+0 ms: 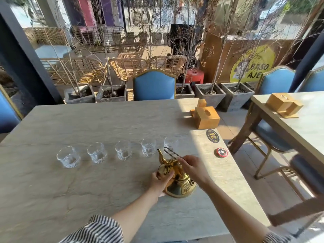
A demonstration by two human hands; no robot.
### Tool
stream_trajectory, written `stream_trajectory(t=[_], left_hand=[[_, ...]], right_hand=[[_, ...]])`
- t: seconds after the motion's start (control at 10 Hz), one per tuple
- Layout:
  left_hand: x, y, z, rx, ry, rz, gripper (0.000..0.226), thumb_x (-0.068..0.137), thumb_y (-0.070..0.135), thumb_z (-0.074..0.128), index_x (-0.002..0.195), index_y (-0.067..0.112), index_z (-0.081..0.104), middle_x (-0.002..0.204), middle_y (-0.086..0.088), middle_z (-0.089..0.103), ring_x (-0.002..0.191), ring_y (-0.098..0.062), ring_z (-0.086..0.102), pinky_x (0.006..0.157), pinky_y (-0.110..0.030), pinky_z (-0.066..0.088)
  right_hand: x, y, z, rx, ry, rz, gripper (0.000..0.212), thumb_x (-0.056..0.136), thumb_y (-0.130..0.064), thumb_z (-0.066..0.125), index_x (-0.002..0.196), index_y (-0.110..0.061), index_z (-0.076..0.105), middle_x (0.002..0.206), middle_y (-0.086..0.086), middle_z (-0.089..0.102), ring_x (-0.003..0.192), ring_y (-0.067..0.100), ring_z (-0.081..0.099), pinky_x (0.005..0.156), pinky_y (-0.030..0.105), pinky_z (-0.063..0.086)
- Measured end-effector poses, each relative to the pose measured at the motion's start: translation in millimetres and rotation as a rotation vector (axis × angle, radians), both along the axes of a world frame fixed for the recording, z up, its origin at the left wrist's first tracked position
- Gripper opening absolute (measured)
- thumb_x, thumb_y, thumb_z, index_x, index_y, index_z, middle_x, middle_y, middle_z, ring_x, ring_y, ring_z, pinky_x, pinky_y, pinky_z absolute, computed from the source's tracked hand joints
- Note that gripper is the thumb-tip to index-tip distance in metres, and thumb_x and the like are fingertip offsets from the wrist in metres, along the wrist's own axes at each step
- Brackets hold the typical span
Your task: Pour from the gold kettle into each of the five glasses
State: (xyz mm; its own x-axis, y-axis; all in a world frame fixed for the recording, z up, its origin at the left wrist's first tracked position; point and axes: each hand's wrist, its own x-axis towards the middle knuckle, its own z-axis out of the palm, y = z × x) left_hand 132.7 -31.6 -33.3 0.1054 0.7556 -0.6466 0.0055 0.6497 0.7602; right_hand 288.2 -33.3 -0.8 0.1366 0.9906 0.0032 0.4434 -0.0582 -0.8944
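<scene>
Grey stone table [87, 181] in a glazed café. The gold kettle [177, 179] stands on it, spout aimed forward-left. The left hand [162, 180] clasps its body; the right hand [192, 166] pinches the wire handle. The five glasses [123, 152] run in a row ahead and left of both hands, the nearest just beyond the spout.

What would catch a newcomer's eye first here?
The shiny gold kettle near the table's right front, left hand on its body, right hand at its thin wire handle. Beyond it, five clear glasses stand in a row across the pale stone table.
</scene>
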Motion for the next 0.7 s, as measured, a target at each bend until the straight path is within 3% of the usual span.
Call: stream_trajectory(t=[0.2, 0.4, 0.5, 0.6, 0.7], left_hand=[[-3, -2, -8, 0.005, -0.036, -0.003, 0.103, 0.068, 0.049, 0.088, 0.148, 0.012, 0.034, 0.15, -0.014, 0.048, 0.136, -0.037, 0.051, 0.109, -0.062, 0.045], [-13, -5, -4, 0.012, -0.095, -0.024, 0.091, 0.077, 0.038, 0.084, 0.149, 0.009, 0.036, 0.151, -0.016, 0.048, 0.138, -0.036, 0.048, 0.11, -0.06, 0.043], [-27, -4, 1, 0.046, -0.105, -0.031, 0.085, 0.087, 0.03, 0.078, 0.154, 0.008, 0.031, 0.157, -0.017, 0.041, 0.142, -0.036, 0.044, 0.114, -0.057, 0.04], [-49, 0, 0, 0.13, 0.021, -0.015, 0.086, 0.088, 0.037, 0.076, 0.156, 0.008, 0.033, 0.159, -0.016, 0.04, 0.142, -0.033, 0.044, 0.114, -0.051, 0.043], [-75, 13, -2, 0.224, 0.207, -0.035, 0.088, 0.077, 0.051, 0.075, 0.149, 0.01, 0.046, 0.154, -0.014, 0.049, 0.136, -0.031, 0.053, 0.111, -0.048, 0.047]], right_hand=[[-3, -1, 2, -0.05, -0.039, 0.037, 0.043, 0.096, -0.029, 0.06, 0.07, 0.005, 0.064, 0.053, 0.001, 0.055, 0.046, 0.01, 0.047, 0.05, 0.027, 0.04], [-8, -4, 16, -0.141, -0.139, 0.029, 0.035, 0.098, -0.031, 0.057, 0.067, -0.016, 0.062, 0.056, -0.003, 0.06, 0.04, -0.003, 0.049, 0.048, 0.021, 0.044], [-20, 0, 26, -0.138, -0.168, -0.033, 0.027, 0.098, -0.031, 0.057, 0.1, -0.008, 0.07, 0.089, 0.007, 0.074, 0.067, 0.012, 0.067, 0.067, 0.031, 0.059], [-39, 2, 37, -0.092, -0.248, -0.094, 0.034, 0.096, -0.031, 0.06, 0.121, -0.01, 0.063, 0.115, 0.009, 0.069, 0.093, 0.019, 0.066, 0.083, 0.033, 0.057], [-62, 7, 52, -0.008, -0.406, -0.097, 0.037, 0.094, -0.037, 0.06, 0.125, -0.017, 0.061, 0.125, 0.004, 0.064, 0.11, 0.021, 0.062, 0.096, 0.042, 0.052]])
